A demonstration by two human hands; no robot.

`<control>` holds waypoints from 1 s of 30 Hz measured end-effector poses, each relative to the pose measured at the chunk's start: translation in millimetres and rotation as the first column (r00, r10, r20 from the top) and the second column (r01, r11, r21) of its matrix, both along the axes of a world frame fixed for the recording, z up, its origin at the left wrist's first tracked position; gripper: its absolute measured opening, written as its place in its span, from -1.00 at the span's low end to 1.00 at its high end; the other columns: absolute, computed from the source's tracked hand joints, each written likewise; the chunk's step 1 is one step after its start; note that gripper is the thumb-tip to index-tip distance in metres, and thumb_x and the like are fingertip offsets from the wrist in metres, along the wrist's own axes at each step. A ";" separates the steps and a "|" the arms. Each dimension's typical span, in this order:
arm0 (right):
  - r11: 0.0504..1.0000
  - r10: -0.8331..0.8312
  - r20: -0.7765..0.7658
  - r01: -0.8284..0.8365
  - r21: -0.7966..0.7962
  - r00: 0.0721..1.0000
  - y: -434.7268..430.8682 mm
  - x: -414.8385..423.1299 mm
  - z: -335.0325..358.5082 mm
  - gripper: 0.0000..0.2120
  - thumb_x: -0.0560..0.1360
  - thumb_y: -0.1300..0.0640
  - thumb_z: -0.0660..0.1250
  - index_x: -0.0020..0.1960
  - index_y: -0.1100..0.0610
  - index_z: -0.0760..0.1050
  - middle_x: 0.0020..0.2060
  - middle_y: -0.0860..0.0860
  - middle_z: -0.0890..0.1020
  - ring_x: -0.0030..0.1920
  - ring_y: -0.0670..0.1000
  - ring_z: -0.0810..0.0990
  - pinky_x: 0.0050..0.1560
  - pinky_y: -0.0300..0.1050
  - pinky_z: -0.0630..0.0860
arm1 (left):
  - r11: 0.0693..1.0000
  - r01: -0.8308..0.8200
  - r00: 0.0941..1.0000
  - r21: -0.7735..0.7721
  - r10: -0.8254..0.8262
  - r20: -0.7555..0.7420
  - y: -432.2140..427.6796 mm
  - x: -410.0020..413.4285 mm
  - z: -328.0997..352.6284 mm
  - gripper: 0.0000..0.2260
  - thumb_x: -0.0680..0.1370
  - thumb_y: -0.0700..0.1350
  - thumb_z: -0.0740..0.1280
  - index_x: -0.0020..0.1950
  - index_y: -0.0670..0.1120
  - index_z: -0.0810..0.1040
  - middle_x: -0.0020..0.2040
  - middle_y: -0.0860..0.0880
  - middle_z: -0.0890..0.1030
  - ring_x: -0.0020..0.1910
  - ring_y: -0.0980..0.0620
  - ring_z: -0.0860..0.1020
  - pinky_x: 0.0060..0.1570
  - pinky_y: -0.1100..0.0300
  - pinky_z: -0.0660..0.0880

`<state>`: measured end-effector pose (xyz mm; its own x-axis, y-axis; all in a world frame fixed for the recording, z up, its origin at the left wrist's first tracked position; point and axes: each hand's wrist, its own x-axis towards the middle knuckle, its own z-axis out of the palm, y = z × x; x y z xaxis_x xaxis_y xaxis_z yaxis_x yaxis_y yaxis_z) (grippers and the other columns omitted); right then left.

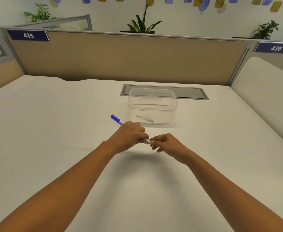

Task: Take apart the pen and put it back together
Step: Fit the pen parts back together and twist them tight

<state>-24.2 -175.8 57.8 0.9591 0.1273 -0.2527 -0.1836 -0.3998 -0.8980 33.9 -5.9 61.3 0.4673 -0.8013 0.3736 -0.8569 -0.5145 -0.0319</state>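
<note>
Fingers of my left hand (129, 136) curl round the middle of the pen (116, 119), gripping the barrel firmly, knuckles up. Its blue cap (115, 118) sticks out past that hand, pointing away from me and to the left. The white barrel shows again on the near side of my fist, and there my right hand (166, 144) pinches the very end between thumb and fingertips, the other fingers loosely tucked under. So both hands hold the one pen, almost touching each other, with only a short stretch of white barrel showing between them. Whether the end piece has come loose from the barrel I cannot tell; my fingers cover the joint.

I hold the pen slanting, just above the pale desk (53, 131), and my hands throw a soft shadow on it beneath them. Just beyond my left hand stands a clear plastic box (152, 106), with something long and bluish-grey lying in it, too blurred to name. Behind the box a grey panel (187, 92) is set flush into the desk. A tan partition (120, 56) closes off the far edge, carrying dark blue signs marked 435 (28, 35) and 436 (276, 48), and green plants (142, 24) rise behind it.
</note>
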 end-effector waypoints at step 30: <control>0.811 -0.344 0.292 0.439 -0.386 0.892 5.8 -23.7 -45.6 -0.78 0.45 0.23 0.24 0.06 0.22 0.56 -0.01 0.14 0.61 0.04 0.14 0.52 0.00 -0.14 0.38 | 0.715 -0.693 0.633 -0.092 0.543 -0.552 -2.7 -25.4 -73.7 -0.58 0.57 0.00 0.14 0.38 -0.13 0.18 0.46 -0.10 0.17 0.44 0.00 0.07 0.42 -0.03 -0.06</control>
<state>-47.9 -170.0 12.2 0.9381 -0.3462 0.0102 -0.2455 -0.6857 -0.6853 8.5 -8.6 -12.4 0.9800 -0.1548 0.1253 -0.1969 -0.8470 0.4937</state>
